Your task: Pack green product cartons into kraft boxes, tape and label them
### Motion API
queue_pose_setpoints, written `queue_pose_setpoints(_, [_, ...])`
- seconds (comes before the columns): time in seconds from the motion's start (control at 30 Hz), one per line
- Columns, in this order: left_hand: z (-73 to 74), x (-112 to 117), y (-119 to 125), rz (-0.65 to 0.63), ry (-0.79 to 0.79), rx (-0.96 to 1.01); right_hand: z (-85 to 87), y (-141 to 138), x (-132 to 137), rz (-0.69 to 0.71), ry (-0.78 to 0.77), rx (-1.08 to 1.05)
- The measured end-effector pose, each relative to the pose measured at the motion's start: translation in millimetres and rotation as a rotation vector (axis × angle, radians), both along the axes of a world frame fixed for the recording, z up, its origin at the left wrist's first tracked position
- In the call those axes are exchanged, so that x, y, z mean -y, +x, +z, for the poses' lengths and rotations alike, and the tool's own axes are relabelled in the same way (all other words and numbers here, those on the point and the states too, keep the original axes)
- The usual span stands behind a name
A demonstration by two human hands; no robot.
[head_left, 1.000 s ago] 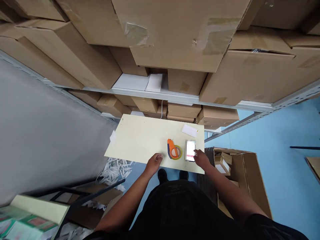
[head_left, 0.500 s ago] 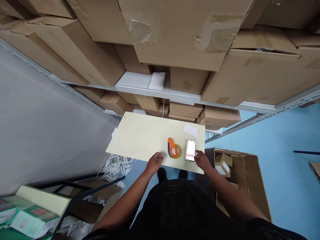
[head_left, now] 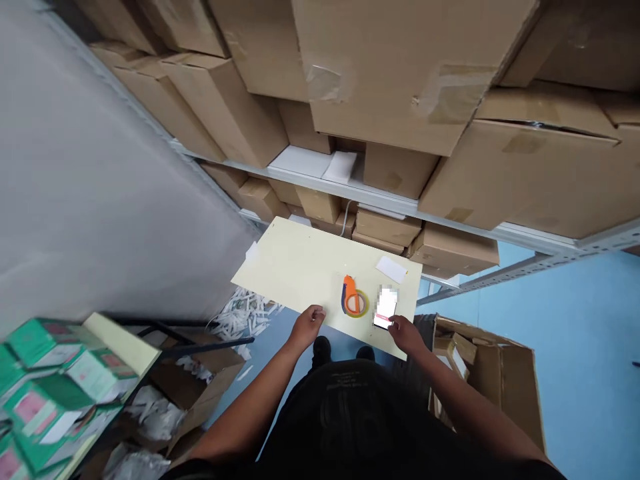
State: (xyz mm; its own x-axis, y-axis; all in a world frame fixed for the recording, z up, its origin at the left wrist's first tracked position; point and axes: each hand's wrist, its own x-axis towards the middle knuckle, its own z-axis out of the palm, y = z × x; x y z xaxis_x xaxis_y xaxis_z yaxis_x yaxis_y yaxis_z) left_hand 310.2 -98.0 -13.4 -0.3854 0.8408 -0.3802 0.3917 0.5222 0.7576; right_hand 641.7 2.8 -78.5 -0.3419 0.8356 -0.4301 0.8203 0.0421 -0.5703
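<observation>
My left hand rests at the near edge of a pale yellow tabletop, its fingers curled together; whatever they may hold is hidden. A smartphone with a lit, partly blurred screen lies on the right part of the tabletop. At its lower right corner, a fingertip of my right hand touches the screen; the hand does not grip the phone. Between the hands lies an orange and blue tape dispenser with a roll of yellowish tape. A white slip of paper is behind the phone.
Shelves packed with cardboard boxes rise behind the tabletop. An open carton holding small boxes stands at right. Green and white boxes sit at lower left, near white paper scraps. A grey wall is at left.
The view has turned, so the shelf and tabletop appear shifted right and more green boxes show. My right hand has moved from beside the phone onto the lower part of its screen.
</observation>
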Motion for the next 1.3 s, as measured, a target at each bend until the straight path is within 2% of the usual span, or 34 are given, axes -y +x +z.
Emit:
queue_pose_setpoints(0.13, [11.2,31.7,-0.8,0.077,0.000,-0.017,11.4,-19.9,-6.1,0.133,-0.008,-0.035])
queue_pose_setpoints(0.23, [15.2,62.2,-14.1,0.149,0.033,-0.027,28.5,-48.6,-3.1,0.202,0.018,-0.085])
queue_pose_setpoints(0.4, [10.2,118.9,-54.1,0.284,0.098,-0.005,63.3,-110.1,18.8,0.277,0.025,-0.159])
queue_pose_setpoints(0.5, [8.7,155.1,-85.4,0.346,0.137,0.009,74.1,-149.8,37.6,0.297,0.069,-0.192])
queue_pose_setpoints(0.67, [12.3,218.7,-147.9,0.422,0.177,0.046,75.6,-223.9,76.8,0.295,0.112,-0.199])
queue_pose_setpoints(0.83, [14.4,276.7,-205.2,0.510,0.186,0.085,78.1,-303.4,122.6,0.400,0.183,-0.219])
queue_pose_setpoints(0.97, [15.5,317.0,-236.6,0.562,0.234,0.067,81.8,-357.6,150.0,0.486,0.170,-0.213])
queue_pose_setpoints(1.13, [11.2,359.7,-265.7,0.680,0.233,0.047,75.6,-412.7,164.4,0.622,0.107,-0.195])
queue_pose_setpoints(1.23, [11.9,382.2,-284.2,0.763,0.175,-0.060,67.5,-448.7,168.9,0.722,0.061,-0.192])
queue_pose_setpoints(1.3, [17.2,395.7,-301.3,0.819,0.126,-0.270,62.0,-477.3,172.5,0.767,0.032,-0.197])
